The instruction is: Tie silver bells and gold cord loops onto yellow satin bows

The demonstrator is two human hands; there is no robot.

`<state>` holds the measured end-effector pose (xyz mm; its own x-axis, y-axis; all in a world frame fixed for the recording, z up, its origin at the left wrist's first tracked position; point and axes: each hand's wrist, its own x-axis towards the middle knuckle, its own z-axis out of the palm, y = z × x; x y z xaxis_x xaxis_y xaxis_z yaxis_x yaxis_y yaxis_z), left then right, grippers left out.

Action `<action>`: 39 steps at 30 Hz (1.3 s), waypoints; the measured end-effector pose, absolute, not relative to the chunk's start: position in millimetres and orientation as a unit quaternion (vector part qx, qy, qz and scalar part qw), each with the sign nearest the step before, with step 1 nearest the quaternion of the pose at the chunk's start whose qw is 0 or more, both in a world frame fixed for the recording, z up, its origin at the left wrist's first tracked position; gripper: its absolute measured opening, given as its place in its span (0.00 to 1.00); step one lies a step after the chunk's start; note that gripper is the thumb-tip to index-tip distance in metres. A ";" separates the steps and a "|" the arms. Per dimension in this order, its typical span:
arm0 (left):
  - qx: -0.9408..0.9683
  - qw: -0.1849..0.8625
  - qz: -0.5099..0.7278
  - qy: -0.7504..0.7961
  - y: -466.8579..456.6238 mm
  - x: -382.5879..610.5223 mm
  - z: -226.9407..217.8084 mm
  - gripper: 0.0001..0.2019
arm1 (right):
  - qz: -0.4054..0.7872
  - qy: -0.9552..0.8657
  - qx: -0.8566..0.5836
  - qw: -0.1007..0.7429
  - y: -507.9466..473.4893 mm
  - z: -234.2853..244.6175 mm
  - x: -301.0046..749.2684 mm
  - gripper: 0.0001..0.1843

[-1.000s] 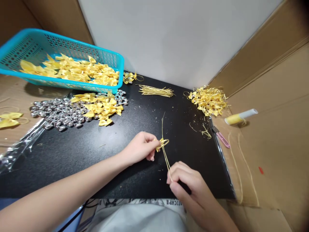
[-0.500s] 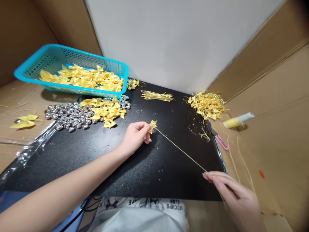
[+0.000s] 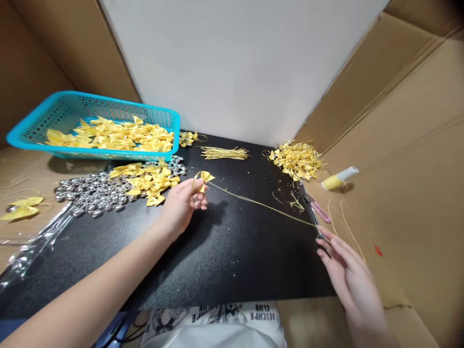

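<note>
The left hand, forearm stretched forward, pinches its fingertips together; the right hand lies extended, fingers nearly straight (thumb hidden).

The left hand covers part of the yellow bow; the gold string ends at the right hand, too thin to show the grip; both arms run off the bottom edge; the clear bag is cut off on the left; the yellow pile is too small to tell apart.

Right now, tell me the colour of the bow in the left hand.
Yellow; the bow shows best in the head view.
</note>
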<state>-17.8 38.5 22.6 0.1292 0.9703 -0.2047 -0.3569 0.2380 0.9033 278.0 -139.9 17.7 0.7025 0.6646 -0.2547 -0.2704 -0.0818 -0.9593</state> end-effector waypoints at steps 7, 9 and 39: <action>0.562 0.571 0.449 0.397 36.2 -25.2 91.5 0.09 | 0.587 -0.190 -0.492 0.615 -134.5 33.2 176.1 0.18; 0.619 0.544 0.420 0.381 27.9 -21.1 113.8 0.10 | 0.726 -0.182 -0.327 0.578 -116.2 48.6 128.8 0.27; 0.310 0.778 0.435 0.330 2.6 -55.3 28.7 0.15 | 0.501 -0.006 -0.412 0.761 -46.7 53.5 293.6 0.20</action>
